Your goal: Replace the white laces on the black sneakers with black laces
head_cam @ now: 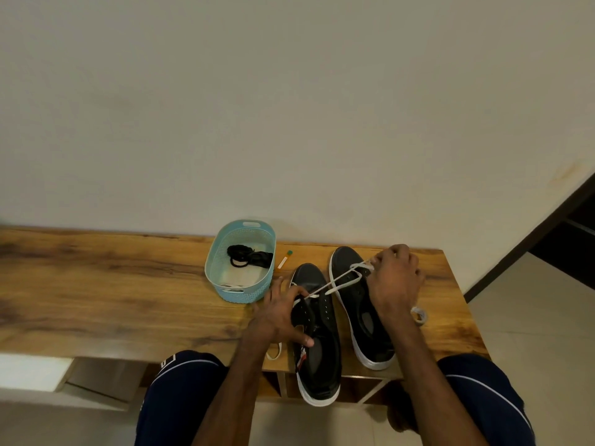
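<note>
Centre-left on the wooden bench (pixel 112 284), against the wall, stands a pale blue basket (pixel 212 262) holding coiled black laces (pixel 249 255); a small green-capped tube (pixel 284 260) lies just beside it. Lower centre — the left grip (pixel 283 313) rests on the left sneaker (pixel 317 349), heel overhanging the bench edge, fingers pinching a white lace (pixel 335 281). That lace runs up-right to the right grip (pixel 394 278) — fingers curled round it over the right sneaker (pixel 354 297). Another loose white lace (pixel 418 313) lies at far right.
</note>
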`<state>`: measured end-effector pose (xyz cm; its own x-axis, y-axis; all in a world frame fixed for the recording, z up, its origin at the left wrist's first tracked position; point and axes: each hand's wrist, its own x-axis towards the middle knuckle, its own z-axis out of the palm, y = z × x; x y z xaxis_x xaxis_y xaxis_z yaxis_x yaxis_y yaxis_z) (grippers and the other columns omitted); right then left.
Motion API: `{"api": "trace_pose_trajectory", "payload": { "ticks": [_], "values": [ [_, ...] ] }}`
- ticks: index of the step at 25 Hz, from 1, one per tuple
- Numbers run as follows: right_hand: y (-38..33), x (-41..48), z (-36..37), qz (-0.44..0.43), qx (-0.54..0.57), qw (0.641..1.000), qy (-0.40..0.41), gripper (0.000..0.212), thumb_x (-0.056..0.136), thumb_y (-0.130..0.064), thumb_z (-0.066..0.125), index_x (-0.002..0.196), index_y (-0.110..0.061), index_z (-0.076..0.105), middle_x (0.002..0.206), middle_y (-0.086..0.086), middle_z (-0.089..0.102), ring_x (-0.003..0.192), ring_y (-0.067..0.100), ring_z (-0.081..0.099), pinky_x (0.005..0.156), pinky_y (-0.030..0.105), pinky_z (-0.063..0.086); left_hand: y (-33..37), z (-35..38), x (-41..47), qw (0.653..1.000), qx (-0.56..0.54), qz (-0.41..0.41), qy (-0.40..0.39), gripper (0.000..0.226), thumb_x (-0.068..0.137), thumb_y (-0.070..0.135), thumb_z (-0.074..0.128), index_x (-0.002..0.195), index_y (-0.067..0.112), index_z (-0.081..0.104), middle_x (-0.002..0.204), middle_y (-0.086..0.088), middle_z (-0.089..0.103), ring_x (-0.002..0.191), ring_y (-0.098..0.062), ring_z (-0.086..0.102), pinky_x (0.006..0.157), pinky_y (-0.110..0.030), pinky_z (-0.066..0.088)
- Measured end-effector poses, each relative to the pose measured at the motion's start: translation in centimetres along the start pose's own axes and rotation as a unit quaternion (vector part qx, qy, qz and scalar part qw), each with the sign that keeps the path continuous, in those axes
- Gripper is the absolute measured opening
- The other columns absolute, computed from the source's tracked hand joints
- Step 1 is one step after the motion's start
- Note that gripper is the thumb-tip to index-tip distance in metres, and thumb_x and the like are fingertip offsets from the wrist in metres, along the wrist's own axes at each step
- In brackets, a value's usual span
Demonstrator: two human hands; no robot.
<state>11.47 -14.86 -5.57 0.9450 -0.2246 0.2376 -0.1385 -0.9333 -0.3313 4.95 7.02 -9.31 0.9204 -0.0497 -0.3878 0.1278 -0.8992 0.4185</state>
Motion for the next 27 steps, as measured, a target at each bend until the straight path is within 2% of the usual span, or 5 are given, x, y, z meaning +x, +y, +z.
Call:
{"api": "trace_pose_trajectory", "payload": {
  "ticks": [8,16,19,23,27],
  "values": [
    [-3.9,-6.0,6.4,-0.223,0.035,0.932,-0.284,0.034,0.099,-0.029,0.053,0.133,-0.027,0.057,0.154,-0.002,0.031,0.148,0.023,0.017,0.118,0.062,0.012,-0.2,-0.7,-0.4,1.0,0.028,-0.002,-0.011,0.107,0.06,0.05,0.089,0.147,0.043,0.027,0.165,-0.002,-0.016,0.152,-0.033,-0.005,0.116,-0.068,0.011],
    [-0.2,-0.9,2.5,0.06,0.239,0.969,0.033,0.023,0.098,-0.03,0.06,0.098,-0.01,0.071,0.107,0.006,0.063,0.098,0.026,0.061,0.078,0.036,0.049,-0.4,-0.6,0.2,1.0,0.0,0.001,-0.015,0.094,0.061,0.053,0.087,0.138,0.045,0.034,0.165,-0.002,-0.009,0.151,-0.034,-0.001,0.115,-0.068,0.009],
    [-0.6,-1.6,2.5,-0.021,0.172,0.983,-0.055,0.026,0.099,-0.03,0.057,0.112,-0.012,0.07,0.124,0.006,0.059,0.117,0.025,0.054,0.096,0.043,0.046,0.3,-0.5,1.5,0.998,-0.06,0.008,0.034,0.061,0.083,0.058,0.068,0.136,0.041,0.044,0.165,0.0,0.001,0.152,-0.03,0.007,0.116,-0.068,0.011],
    [-1.8,-5.7,4.5,-0.083,0.1,0.979,-0.155,0.056,0.097,-0.038,0.058,0.146,-0.017,0.041,0.158,0.002,0.029,0.15,0.023,0.017,0.122,0.049,0.006,1.4,0.4,3.5,0.997,0.049,0.003,0.055,0.038,0.1,0.039,0.048,0.138,0.035,0.049,0.162,-0.004,0.013,0.148,-0.03,0.017,0.116,-0.065,0.014],
    [-1.3,-8.5,5.5,-0.127,0.053,0.982,-0.132,0.047,0.093,-0.058,0.048,0.122,-0.022,0.048,0.13,0.002,0.05,0.129,0.024,0.044,0.12,0.056,0.018,1.6,1.6,4.6,0.997,0.063,-0.004,0.032,0.034,0.102,0.036,0.041,0.134,0.033,0.052,0.159,-0.008,0.018,0.146,-0.033,0.021,0.115,-0.061,0.018]
  ]
}}
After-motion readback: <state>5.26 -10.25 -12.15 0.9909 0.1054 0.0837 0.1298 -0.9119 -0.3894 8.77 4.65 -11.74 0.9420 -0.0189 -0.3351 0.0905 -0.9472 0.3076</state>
